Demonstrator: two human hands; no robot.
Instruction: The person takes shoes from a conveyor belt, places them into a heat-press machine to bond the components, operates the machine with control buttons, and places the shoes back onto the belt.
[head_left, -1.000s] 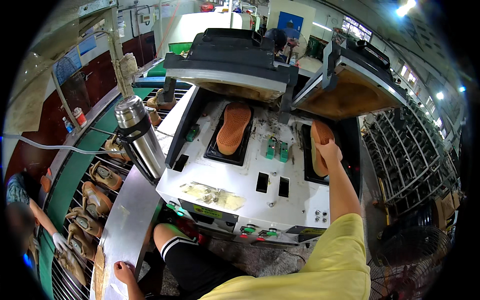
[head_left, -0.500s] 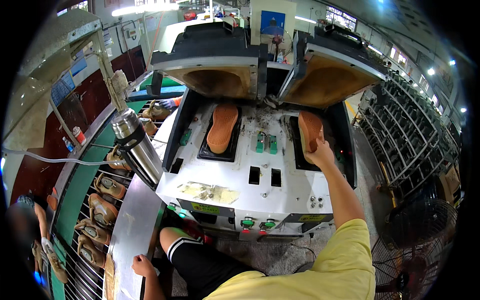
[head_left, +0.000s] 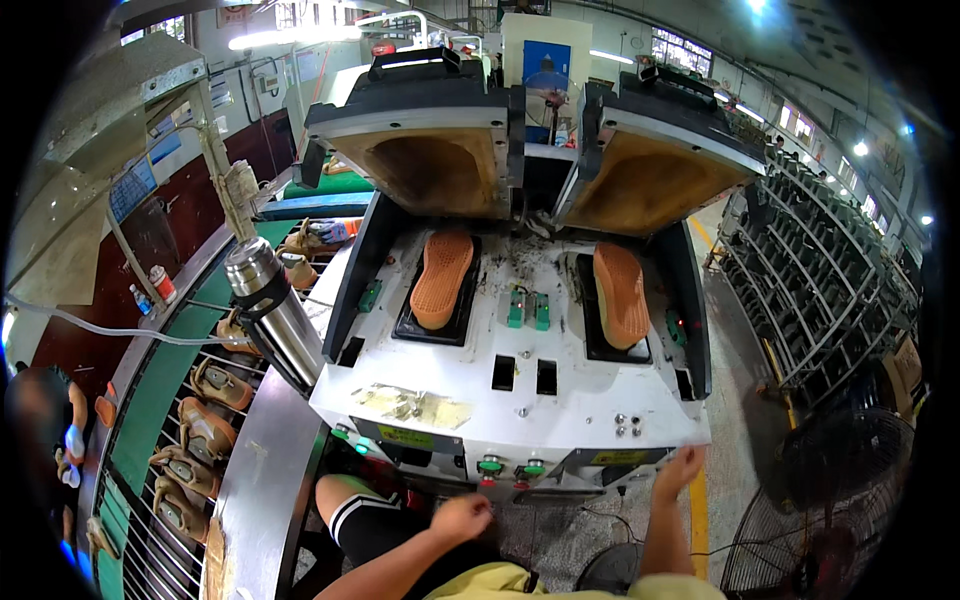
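Both of your hands are up in front of your body: your left hand (head_left: 462, 518), its fingers curled inward, is over your dark shorts (head_left: 400, 525), and your right hand (head_left: 680, 472), loosely bent, is by the near right corner of the white machine (head_left: 455, 368). You cannot tell from this view whether the fingertips of either hand meet. Between your hands, green push buttons (head_left: 490, 467) sit on the machine's front. Further in, the left sole (head_left: 442, 280) and the right sole (head_left: 622, 295) lie tread up, each on its own black pad, with green switch boxes (head_left: 516, 310) between them. To your left stands a silver flask (head_left: 300, 350). Behind the soles, the left lid (head_left: 430, 170) and right lid (head_left: 665, 185) are raised, and loaded racks (head_left: 810, 285) fill the far right.
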